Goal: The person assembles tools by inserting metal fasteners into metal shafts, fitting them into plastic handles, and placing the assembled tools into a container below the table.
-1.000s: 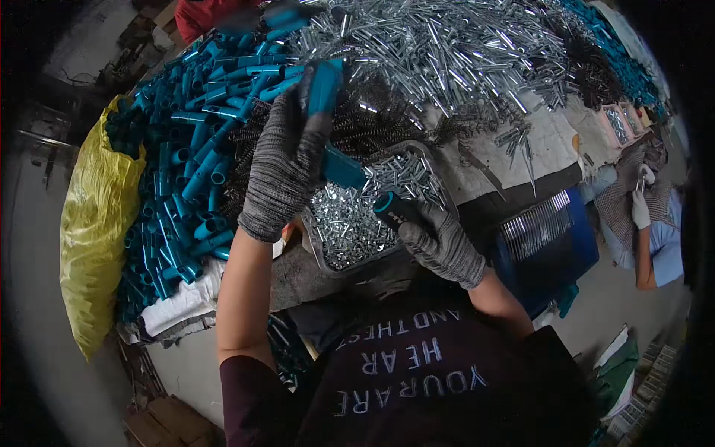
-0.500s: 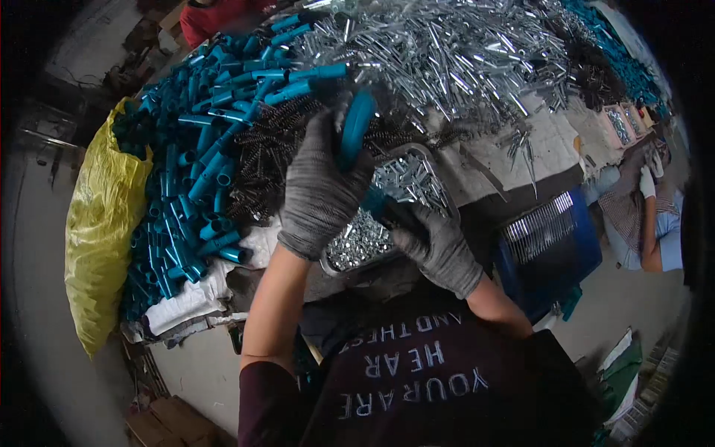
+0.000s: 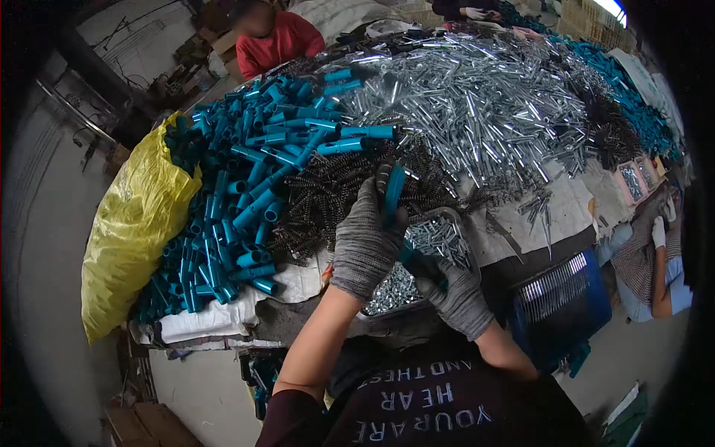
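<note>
My left hand (image 3: 363,246), in a grey knitted glove, is closed around a teal plastic tube (image 3: 393,192) that points up and away from me. A dark coiled piece, which looks like a spring (image 3: 383,177), shows beside the tube at the fingertips. Lower right, my right hand (image 3: 456,299), also gloved, is closed on a second teal piece (image 3: 415,259), whose far end is partly hidden near the left hand. Both hands are above a tray (image 3: 471,257) of small silvery metal parts (image 3: 432,237). Dark springs (image 3: 320,197) lie in a heap just beyond the left hand.
Teal tubes (image 3: 216,261) are piled at left beside a yellow sack (image 3: 134,238). Shiny metal rods (image 3: 477,112) cover the table's middle. A blue rack (image 3: 562,298) of metal rods stands at right. A person in a red top (image 3: 279,46) sits across; others are at the edges.
The view has tilted up, so the scene sits lower and more of the far side shows. My left hand has come nearer the right; both still hold teal pieces.
</note>
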The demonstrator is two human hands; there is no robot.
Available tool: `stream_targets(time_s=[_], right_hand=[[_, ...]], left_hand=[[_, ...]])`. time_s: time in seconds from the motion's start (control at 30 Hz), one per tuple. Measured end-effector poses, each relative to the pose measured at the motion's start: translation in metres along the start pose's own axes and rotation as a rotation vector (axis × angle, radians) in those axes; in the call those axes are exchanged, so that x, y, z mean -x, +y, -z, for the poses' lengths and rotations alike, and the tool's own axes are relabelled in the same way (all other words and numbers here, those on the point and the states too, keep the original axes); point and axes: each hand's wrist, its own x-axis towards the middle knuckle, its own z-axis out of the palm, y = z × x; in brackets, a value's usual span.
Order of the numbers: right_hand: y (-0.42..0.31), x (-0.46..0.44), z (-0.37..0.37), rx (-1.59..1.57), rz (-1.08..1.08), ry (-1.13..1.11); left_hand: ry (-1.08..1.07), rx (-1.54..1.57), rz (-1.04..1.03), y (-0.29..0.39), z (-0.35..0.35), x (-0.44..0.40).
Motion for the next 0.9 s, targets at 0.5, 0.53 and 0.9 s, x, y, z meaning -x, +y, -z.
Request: stream_targets(time_s=[0.5,0.53,0.9], right_hand=[[-0.02,0.013,0.019,-1.096,-0.419,-0.555],[-0.017,0.015,0.015,-1.084,-0.431,-0.529],[-0.005,0.003,-0.018,-0.151,0.109,0.186]], left_hand=[[-0.135,0.548,-0.189,0.002,0.018,-0.003],[-0.133,0.549,-0.19,0.004,0.018,-0.004],[-0.113,-0.11,0.156,0.01,0.019,-0.008]])
